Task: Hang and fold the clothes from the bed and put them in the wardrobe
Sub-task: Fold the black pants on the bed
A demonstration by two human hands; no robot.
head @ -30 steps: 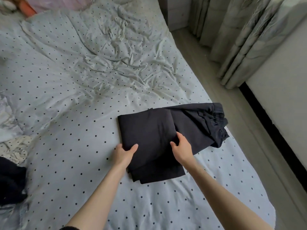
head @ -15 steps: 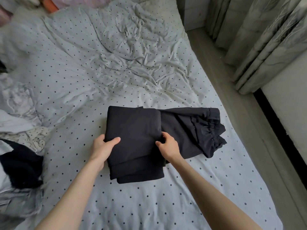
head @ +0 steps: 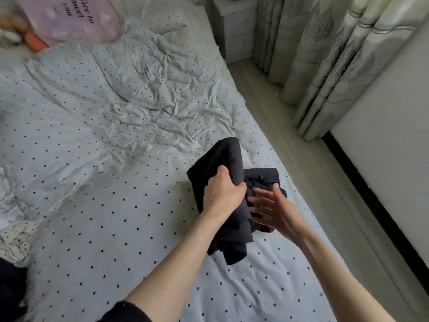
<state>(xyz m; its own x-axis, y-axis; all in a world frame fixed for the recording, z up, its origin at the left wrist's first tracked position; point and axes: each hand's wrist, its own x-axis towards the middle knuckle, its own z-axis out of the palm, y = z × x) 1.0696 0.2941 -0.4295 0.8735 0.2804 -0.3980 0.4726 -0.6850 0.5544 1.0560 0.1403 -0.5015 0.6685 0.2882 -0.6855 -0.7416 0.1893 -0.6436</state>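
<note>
Folded black trousers [head: 222, 159] are partly raised off the polka-dot bed [head: 97, 205] near its right edge. My left hand [head: 224, 195] grips the folded stack from the left, fingers curled over its upper fold, and tilts it up on edge. My right hand [head: 272, 211] is flat with spread fingers against the right side of the bundle, below the gathered waistband part [head: 264, 178], which still lies on the sheet.
More clothes lie at the bed's left edge: a dark garment [head: 10, 289] and a pale dotted one [head: 16, 238]. A pink pillow [head: 69, 19] sits at the head. To the right are bare floor [head: 301, 168], curtains [head: 325, 66] and a white nightstand [head: 236, 26].
The left hand has lifted the folded half of the trousers and swung it over toward the waistband. The right hand let go of the fold's edge and opened flat.
</note>
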